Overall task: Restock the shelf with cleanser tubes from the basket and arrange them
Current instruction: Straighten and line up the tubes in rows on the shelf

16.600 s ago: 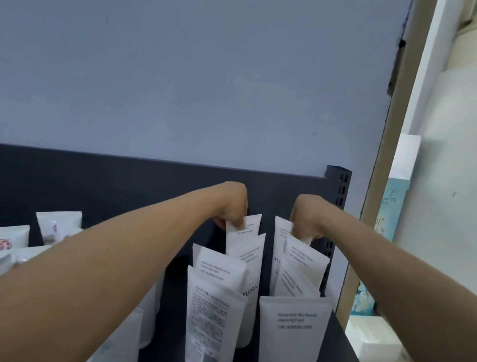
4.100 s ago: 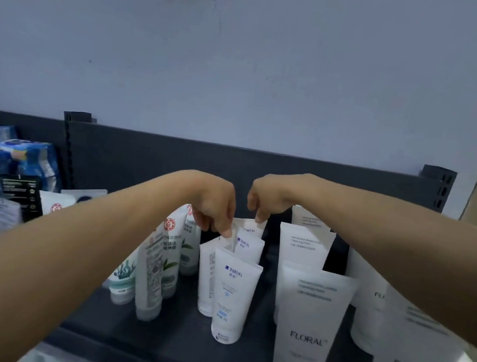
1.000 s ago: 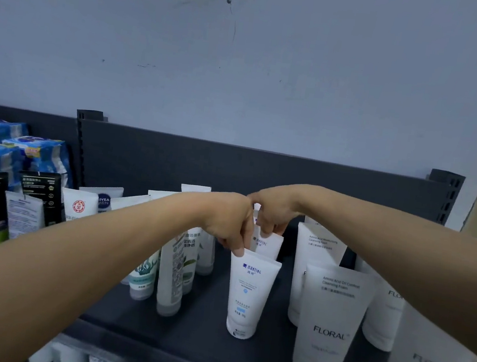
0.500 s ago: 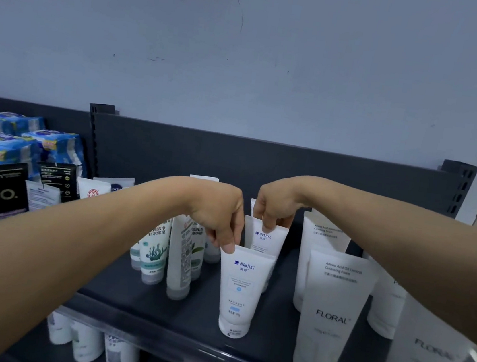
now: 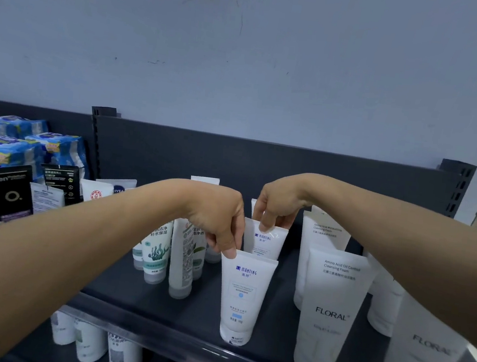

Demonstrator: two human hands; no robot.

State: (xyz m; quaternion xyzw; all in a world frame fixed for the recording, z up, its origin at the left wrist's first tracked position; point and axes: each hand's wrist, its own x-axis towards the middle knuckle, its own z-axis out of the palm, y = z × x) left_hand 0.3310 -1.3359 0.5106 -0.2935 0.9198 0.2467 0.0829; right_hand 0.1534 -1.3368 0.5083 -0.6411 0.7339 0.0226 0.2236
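On the dark shelf [image 5: 202,315] stands a row of white Manting cleanser tubes, caps down. My left hand [image 5: 214,217] pinches the top left corner of the front Manting tube [image 5: 242,295] near the shelf's front edge. My right hand [image 5: 279,204] pinches the top of the second Manting tube [image 5: 266,241] just behind it. A third tube's top shows behind my right hand. The basket is out of view.
White Floral tubes [image 5: 332,309] stand in rows to the right. Green-print tubes [image 5: 159,249] and a clear tube [image 5: 182,261] stand to the left, then black sachets [image 5: 7,194] and blue packs [image 5: 4,149]. More tubes [image 5: 91,343] stand on the shelf below.
The front Manting tube has come forward toward the shelf's edge, and my hands have spread apart, each on its own tube. Earlier both hands worked on the Floral rows.
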